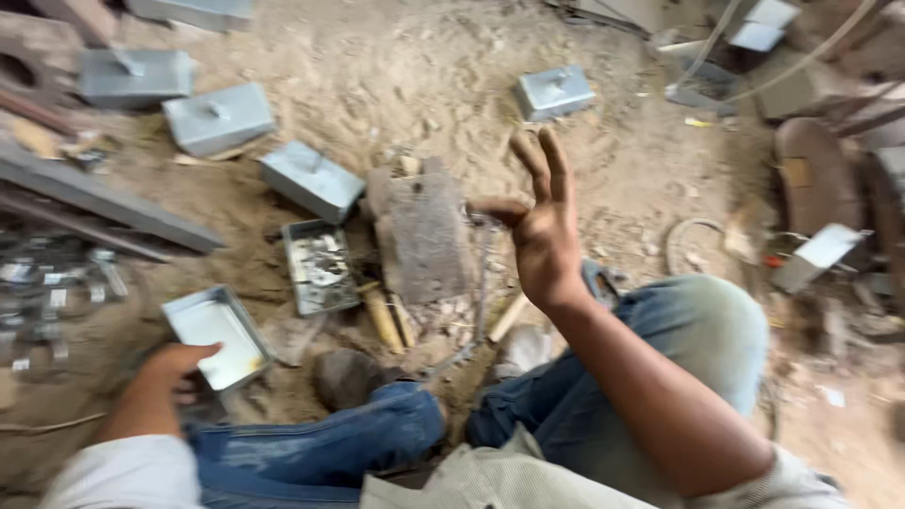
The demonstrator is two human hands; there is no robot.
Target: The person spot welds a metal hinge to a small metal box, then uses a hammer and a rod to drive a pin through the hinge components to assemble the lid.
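I sit on sandy ground with my knees in blue jeans. My left hand (177,363) rests on the near edge of an open, shallow metal tray (217,336) at the lower left, gripping its rim. My right hand (539,219) is raised above the ground in the middle, palm up and fingers spread, holding nothing. Just left of that hand stands a worn stone block (422,229). A second tray (319,266) holding small metal scraps lies between the block and the first tray.
Several closed grey metal boxes with small knobs lie around: (312,180), (219,117), (135,75), (554,91). Wooden handles (385,319) lie below the block. Metal bars (94,203) and scrap pieces sit at the left. Rusty round parts (815,174) are at the right.
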